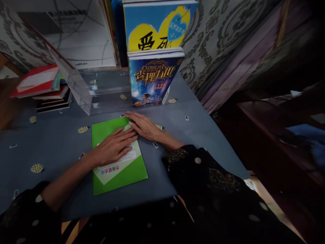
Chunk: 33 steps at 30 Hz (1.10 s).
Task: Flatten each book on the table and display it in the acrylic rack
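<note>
A thin green book with a white patch on its cover lies flat on the blue-grey tablecloth. My left hand rests palm down on the middle of its cover, fingers stretched out. My right hand lies flat at the book's far right corner, fingers extended and touching the edge. Neither hand grips anything.
A blue "Charlie" book stands upright behind the hands, with a blue and yellow book above it. A clear acrylic stand sits to its left. Stacked books lie at the far left. The table edge drops off at the right.
</note>
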Each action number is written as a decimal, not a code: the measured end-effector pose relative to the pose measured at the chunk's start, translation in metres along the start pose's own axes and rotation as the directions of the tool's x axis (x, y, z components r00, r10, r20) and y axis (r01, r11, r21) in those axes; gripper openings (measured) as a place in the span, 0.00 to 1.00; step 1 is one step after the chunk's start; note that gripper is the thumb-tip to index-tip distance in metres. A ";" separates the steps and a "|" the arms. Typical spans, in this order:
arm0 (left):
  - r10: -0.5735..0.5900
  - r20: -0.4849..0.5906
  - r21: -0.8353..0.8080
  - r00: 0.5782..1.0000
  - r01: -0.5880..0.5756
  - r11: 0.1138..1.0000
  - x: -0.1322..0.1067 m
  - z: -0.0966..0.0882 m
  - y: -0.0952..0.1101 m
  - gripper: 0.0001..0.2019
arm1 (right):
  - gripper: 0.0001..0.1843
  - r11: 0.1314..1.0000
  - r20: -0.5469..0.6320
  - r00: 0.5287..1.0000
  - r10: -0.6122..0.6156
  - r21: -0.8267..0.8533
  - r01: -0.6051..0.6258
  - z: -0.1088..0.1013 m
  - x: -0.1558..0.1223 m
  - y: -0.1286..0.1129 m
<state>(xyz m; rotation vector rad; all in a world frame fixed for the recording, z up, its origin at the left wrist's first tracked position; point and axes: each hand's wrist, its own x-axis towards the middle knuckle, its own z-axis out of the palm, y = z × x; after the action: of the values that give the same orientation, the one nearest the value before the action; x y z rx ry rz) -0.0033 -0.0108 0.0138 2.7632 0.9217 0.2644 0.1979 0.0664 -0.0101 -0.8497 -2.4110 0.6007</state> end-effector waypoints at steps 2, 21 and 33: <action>0.011 0.027 -0.016 1.000 -0.010 1.000 -0.002 0.000 0.006 0.23 | 0.22 1.000 0.006 1.000 0.006 -0.010 -0.006 0.000 0.000 0.000; 0.261 0.179 -0.187 0.949 -0.228 0.956 -0.021 -0.002 0.069 0.22 | 0.21 1.000 0.004 1.000 -0.016 -0.017 0.016 0.001 -0.001 0.001; 0.077 0.151 -0.078 0.985 -0.066 0.995 -0.024 -0.007 0.034 0.27 | 0.20 0.996 -0.013 0.998 -0.054 -0.071 0.053 0.003 -0.002 0.001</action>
<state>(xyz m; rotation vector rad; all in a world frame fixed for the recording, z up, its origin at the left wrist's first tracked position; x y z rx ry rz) -0.0043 -0.0507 0.0273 2.7078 0.7604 0.0917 0.1976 0.0652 -0.0131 -0.8129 -2.4455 0.4904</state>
